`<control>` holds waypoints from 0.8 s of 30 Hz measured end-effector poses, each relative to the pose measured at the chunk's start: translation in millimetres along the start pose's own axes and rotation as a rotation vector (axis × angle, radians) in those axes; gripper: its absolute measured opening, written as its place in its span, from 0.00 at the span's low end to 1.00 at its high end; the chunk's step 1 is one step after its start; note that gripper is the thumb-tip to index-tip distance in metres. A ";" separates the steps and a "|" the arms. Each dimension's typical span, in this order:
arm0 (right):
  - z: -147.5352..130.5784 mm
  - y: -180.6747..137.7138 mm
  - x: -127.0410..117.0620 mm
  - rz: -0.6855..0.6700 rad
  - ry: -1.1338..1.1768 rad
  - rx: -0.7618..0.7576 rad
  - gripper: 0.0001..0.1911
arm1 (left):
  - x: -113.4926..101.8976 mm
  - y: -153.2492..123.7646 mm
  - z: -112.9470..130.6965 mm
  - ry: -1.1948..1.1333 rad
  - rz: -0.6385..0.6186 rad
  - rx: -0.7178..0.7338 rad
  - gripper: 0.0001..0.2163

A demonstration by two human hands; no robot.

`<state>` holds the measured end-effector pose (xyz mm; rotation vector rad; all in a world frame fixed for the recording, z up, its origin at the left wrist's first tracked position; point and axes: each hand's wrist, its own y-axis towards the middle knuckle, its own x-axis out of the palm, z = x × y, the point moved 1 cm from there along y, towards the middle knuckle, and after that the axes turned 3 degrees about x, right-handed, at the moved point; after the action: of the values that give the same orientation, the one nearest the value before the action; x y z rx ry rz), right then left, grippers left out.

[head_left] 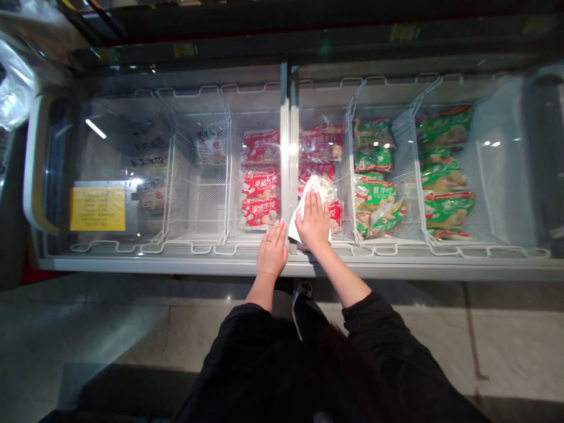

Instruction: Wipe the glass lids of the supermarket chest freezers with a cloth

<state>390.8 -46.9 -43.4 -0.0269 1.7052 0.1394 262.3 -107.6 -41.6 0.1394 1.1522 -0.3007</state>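
Observation:
My right hand (314,220) lies flat, fingers stretched out, pressing a white cloth (304,202) against the glass lid (388,176) of a chest freezer, just right of the centre divider (285,147). My left hand (272,249) rests flat and open on the left glass lid near the freezer's front rim (176,258), beside the cloth, with a ring on one finger. Under the glass lie red frozen-food bags (261,188) in wire baskets.
Green frozen-food bags (445,170) fill the baskets to the right. The left baskets hold few packs, and a yellow label (97,208) sticks at the left. A plastic bag (15,88) hangs at the far left. Tiled floor (132,329) lies below.

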 end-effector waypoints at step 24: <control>22.1 26.2 -11.8 -0.116 -0.026 -0.435 0.28 | -5.5 0.0 0.5 0.036 0.015 0.038 0.25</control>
<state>411.6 -19.3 -32.7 -0.4445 1.6148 0.4193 260.6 -106.9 -36.3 0.1874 1.1810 -0.3078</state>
